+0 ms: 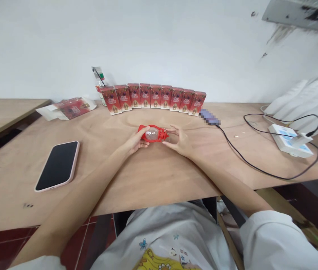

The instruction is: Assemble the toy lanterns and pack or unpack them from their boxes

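A small red lantern-shaped toy (pixel 153 134) with a clear round middle lies on its side on the wooden table (pixel 159 176). My left hand (pixel 135 142) grips its left end, thumb on top. My right hand (pixel 179 139) pinches its right end with fingertips. Behind it, a curved row of several upright red boxes (pixel 153 97) stands near the wall.
A black phone in a pink case (pixel 58 165) lies at the left. An opened red box (pixel 69 108) lies flat at the back left. A black cable (pixel 249 159) runs from a blurred device (pixel 209 117) to a white power strip (pixel 290 139) at the right.
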Demonstrator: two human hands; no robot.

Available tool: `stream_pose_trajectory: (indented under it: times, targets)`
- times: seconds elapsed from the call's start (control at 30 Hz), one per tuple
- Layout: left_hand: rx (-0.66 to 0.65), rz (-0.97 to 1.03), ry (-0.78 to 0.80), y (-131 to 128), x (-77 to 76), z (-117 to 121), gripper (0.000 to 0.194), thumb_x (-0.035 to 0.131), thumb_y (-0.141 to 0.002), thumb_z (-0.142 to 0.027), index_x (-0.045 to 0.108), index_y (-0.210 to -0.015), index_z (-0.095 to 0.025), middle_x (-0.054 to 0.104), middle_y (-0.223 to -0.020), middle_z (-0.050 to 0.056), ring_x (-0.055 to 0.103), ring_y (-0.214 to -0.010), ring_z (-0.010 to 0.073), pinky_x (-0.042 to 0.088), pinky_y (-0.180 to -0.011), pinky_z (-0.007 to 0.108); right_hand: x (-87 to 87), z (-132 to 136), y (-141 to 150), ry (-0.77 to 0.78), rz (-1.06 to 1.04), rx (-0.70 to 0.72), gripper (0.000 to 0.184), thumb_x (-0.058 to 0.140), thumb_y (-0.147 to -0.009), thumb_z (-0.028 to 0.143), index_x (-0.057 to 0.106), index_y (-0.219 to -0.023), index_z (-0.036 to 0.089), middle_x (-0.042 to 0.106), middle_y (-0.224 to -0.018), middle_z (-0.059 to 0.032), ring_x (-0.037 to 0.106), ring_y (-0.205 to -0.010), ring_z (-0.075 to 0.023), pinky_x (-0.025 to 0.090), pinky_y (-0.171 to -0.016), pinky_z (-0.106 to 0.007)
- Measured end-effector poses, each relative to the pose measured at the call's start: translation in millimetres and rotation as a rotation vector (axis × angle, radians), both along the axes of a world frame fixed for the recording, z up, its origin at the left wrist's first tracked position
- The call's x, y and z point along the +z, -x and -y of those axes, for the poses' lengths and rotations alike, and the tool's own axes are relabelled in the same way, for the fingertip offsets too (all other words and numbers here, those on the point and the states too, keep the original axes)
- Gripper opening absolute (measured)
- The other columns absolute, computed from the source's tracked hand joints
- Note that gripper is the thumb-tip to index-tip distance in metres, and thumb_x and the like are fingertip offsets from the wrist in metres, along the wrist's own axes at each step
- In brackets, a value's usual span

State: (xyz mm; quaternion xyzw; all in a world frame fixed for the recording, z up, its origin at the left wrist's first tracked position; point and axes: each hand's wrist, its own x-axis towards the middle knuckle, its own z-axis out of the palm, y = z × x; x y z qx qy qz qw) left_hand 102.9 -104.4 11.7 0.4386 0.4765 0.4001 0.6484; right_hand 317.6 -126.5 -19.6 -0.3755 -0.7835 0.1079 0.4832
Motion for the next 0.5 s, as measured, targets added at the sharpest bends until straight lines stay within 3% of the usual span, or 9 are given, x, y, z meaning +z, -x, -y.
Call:
stream_pose_trajectory:
  times: [0.5]
  targets:
    - [-0.005, 0.051, 0.027, 2.1, 0.4, -2.9, 0.031, 0.055, -0.083, -0.047, 0.059, -0.083, -0.016, 0.058, -0.059, -0.003, 0.044, -0.034, 0.0036, 0.036, -0.033, 0.013, 0.4, 1.1, 3.4, 0.029, -0.064, 0.028, 0.073, 0.071, -0.073, 0.044, 0.035, -0.132, 0.021, 0.062, -0.119, -0.0127, 0.062, -0.109, -0.0228, 0.052, -0.096, -0.043]
